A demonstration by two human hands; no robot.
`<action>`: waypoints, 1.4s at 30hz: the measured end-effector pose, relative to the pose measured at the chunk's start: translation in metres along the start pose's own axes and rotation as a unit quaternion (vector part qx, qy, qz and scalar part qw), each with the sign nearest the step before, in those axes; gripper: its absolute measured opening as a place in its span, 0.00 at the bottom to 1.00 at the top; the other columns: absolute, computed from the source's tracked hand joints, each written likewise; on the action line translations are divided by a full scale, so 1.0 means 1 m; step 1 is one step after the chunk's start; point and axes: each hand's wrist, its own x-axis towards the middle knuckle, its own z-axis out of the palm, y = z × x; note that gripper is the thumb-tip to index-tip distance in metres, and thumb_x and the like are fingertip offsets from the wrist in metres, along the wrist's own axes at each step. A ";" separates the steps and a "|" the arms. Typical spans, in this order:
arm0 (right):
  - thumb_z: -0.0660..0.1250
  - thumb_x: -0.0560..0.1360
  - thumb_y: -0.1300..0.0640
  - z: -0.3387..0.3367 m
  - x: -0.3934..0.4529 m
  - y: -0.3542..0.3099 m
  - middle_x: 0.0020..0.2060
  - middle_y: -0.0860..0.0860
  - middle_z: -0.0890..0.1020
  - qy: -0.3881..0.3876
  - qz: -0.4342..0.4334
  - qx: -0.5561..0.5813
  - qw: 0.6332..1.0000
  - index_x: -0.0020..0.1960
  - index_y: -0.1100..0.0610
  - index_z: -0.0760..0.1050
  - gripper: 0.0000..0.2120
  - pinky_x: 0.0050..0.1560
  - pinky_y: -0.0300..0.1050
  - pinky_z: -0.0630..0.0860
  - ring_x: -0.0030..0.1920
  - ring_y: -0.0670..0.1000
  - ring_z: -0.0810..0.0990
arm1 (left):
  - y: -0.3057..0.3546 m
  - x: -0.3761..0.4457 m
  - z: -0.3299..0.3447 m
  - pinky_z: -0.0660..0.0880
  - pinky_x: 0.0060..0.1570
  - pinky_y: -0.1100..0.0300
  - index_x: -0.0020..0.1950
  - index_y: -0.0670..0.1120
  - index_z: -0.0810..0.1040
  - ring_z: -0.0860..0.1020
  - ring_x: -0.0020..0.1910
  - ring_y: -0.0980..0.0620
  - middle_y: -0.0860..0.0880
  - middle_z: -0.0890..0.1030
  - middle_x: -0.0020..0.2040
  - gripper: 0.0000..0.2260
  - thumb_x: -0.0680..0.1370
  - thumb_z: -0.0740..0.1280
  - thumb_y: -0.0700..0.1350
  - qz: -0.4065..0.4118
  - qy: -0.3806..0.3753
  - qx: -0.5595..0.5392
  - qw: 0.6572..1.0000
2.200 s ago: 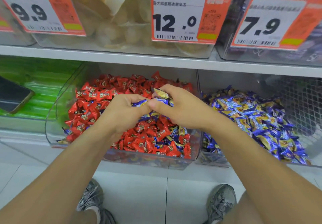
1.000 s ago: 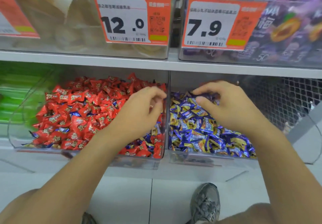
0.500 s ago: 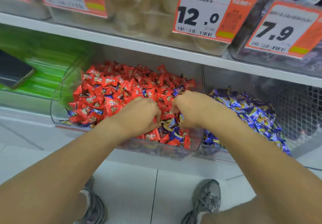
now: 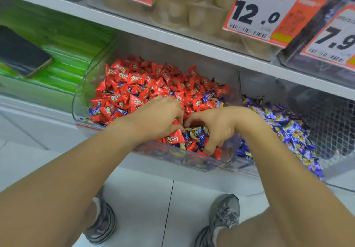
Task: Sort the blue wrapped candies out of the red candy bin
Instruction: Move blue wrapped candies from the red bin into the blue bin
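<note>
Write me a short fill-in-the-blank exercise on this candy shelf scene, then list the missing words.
1. Both hands, the left hand and right hand, dig in the bin of ____ candies.
2. The neighbouring bin to the right holds ____ candies.
3. The price tag above the red bin reads ____.
4. A dark ____ lies on the green packs.

Missing words: red; blue; 12.0; phone

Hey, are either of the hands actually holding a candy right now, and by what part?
It cannot be told. Both the left hand and the right hand have fingers curled down into the candies at the red candy bin front, hiding any hold.
</note>
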 end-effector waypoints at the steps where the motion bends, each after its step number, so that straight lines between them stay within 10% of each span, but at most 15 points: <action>1: 0.80 0.62 0.59 0.003 0.001 0.000 0.65 0.48 0.70 -0.003 -0.007 -0.030 1.000 0.71 0.39 0.64 0.44 0.50 0.50 0.82 0.49 0.53 0.83 | -0.001 0.000 0.000 0.67 0.60 0.53 0.51 0.52 0.83 0.75 0.54 0.52 0.54 0.81 0.51 0.09 0.76 0.69 0.54 0.002 -0.003 -0.005 1.000; 9: 0.82 0.61 0.54 0.014 0.009 -0.007 0.64 0.52 0.68 0.037 0.013 -0.142 0.989 0.77 0.38 0.55 0.53 0.55 0.51 0.79 0.58 0.56 0.77 | -0.015 0.005 0.012 0.66 0.54 0.55 0.50 0.51 0.82 0.75 0.53 0.51 0.54 0.80 0.51 0.15 0.76 0.64 0.60 0.018 0.056 0.046 0.997; 14: 0.79 0.63 0.59 0.037 0.018 0.000 0.54 0.53 0.70 0.140 -0.023 -0.060 0.988 0.68 0.43 0.68 0.38 0.46 0.46 0.75 0.50 0.54 0.74 | -0.012 0.011 0.011 0.65 0.51 0.55 0.50 0.50 0.82 0.73 0.49 0.49 0.53 0.77 0.49 0.22 0.79 0.53 0.60 -0.021 0.114 0.053 0.992; 19: 0.77 0.67 0.52 0.031 0.013 -0.002 0.51 0.51 0.79 0.106 -0.067 0.011 0.992 0.75 0.45 0.61 0.41 0.51 0.45 0.78 0.51 0.52 0.76 | 0.007 0.008 -0.003 0.63 0.56 0.55 0.48 0.49 0.81 0.73 0.53 0.50 0.52 0.77 0.49 0.14 0.79 0.58 0.53 -0.026 0.178 0.073 0.981; 26: 0.72 0.73 0.51 0.041 0.025 -0.018 0.57 0.55 0.78 0.124 -0.044 -0.001 0.991 0.72 0.52 0.66 0.31 0.52 0.43 0.74 0.55 0.55 0.76 | 0.010 -0.018 -0.014 0.73 0.52 0.57 0.56 0.55 0.81 0.76 0.48 0.56 0.56 0.78 0.48 0.17 0.70 0.73 0.59 -0.100 -0.136 -0.046 0.985; 35: 0.66 0.77 0.61 0.051 0.031 -0.025 0.66 0.58 0.70 0.152 0.002 -0.024 0.988 0.79 0.49 0.56 0.34 0.47 0.45 0.71 0.67 0.57 0.68 | 0.001 -0.007 -0.004 0.71 0.59 0.49 0.65 0.55 0.74 0.72 0.57 0.49 0.53 0.74 0.56 0.33 0.63 0.77 0.60 -0.108 -0.154 0.032 0.982; 38: 0.71 0.71 0.61 0.047 0.031 -0.023 0.59 0.56 0.76 0.170 -0.002 0.036 0.985 0.71 0.51 0.71 0.29 0.53 0.46 0.76 0.61 0.56 0.72 | -0.004 -0.009 -0.005 0.73 0.56 0.51 0.63 0.55 0.76 0.74 0.51 0.54 0.55 0.76 0.51 0.32 0.61 0.78 0.60 -0.096 -0.120 -0.018 0.988; 42: 0.78 0.63 0.60 0.036 0.027 -0.017 0.39 0.53 0.83 0.215 -0.018 0.172 0.961 0.48 0.49 0.77 0.16 0.31 0.42 0.76 0.33 0.54 0.79 | -0.006 -0.016 -0.023 0.74 0.47 0.67 0.62 0.62 0.72 0.76 0.45 0.61 0.60 0.76 0.52 0.33 0.60 0.80 0.60 -0.137 -0.123 -0.185 0.965</action>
